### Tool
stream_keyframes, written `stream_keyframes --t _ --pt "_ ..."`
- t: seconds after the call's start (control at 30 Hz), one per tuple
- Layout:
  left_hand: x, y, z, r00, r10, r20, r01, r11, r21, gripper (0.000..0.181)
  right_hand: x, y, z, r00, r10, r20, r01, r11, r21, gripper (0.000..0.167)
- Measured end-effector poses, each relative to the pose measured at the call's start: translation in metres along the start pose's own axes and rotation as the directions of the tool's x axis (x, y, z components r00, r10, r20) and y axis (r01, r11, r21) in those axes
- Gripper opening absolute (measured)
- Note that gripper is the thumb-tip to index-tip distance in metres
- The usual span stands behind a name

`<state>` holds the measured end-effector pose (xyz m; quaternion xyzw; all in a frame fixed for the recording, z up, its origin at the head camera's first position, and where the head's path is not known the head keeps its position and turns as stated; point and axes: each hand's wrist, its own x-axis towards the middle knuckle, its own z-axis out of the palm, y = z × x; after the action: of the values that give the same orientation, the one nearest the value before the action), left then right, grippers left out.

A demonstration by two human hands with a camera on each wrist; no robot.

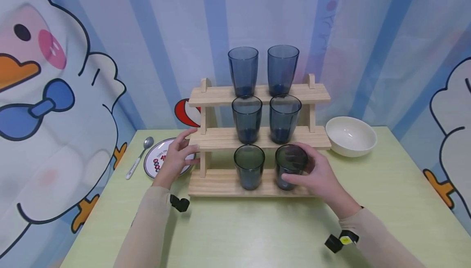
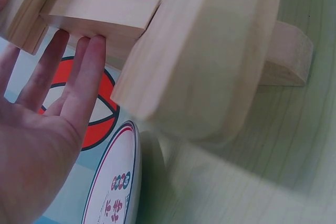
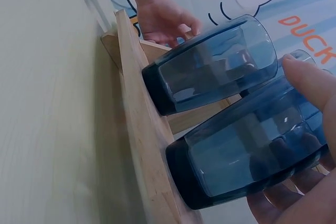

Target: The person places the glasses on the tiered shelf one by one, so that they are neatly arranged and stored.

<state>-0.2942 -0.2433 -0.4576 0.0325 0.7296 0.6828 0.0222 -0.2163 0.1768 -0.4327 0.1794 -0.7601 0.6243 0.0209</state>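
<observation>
A three-tier wooden rack (image 1: 220, 184) bears two blue-grey tinted glasses on each tier. On the bottom tier, my right hand (image 1: 319, 174) holds the right-hand glass (image 3: 252, 150), thumb on the near side and fingers round the far side. That glass stands upright, its base on the board. Beside it, a little apart, is the left-hand bottom glass (image 1: 250, 167). My left hand (image 1: 176, 157) is at the rack's left side, fingers extended. Its fingertips touch a wooden upright (image 2: 100, 17) in the left wrist view, and the thumb is by a shelf end.
Left of the rack a printed plate (image 1: 152, 163) lies partly behind my left hand, with a spoon (image 1: 139, 159) beside it. A white bowl (image 1: 351, 137) stands at the rack's right. A cartoon curtain (image 1: 165, 55) hangs behind the pale green table (image 1: 239, 235).
</observation>
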Motion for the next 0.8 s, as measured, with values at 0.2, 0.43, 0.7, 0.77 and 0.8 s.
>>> stream_keyframes --t 0.2,0.43,0.7,0.77,0.8 --pt "0.0003 0.0001 -0.0001 1.000 0.000 0.003 0.000 1.000 -0.009 0.058 0.0014 -0.0009 0.0042 1.000 -0.004 0.011 0.004 1.000 0.016 0.080" --pt "-0.0003 0.0007 0.0001 1.000 0.000 0.004 0.000 1.000 -0.009 0.058 0.0021 -0.0041 0.0063 1.000 0.022 0.014 -0.022 1.000 -0.013 0.080" --pt "-0.0002 0.0014 0.0004 1.000 -0.001 -0.001 0.001 1.000 -0.015 0.057 0.0045 -0.0038 0.0077 0.999 0.024 0.025 -0.024 1.000 -0.014 0.078" --pt "-0.0006 0.0014 0.0004 1.000 -0.002 -0.003 0.002 1.000 -0.014 0.056 0.0050 -0.0021 0.0078 0.999 0.022 0.025 -0.022 1.000 -0.017 0.078" --pt "-0.0006 0.0012 0.0004 1.000 -0.002 -0.004 0.002 1.000 -0.013 0.056 0.0053 -0.0014 0.0080 0.999 0.022 0.026 -0.021 1.000 -0.018 0.078"
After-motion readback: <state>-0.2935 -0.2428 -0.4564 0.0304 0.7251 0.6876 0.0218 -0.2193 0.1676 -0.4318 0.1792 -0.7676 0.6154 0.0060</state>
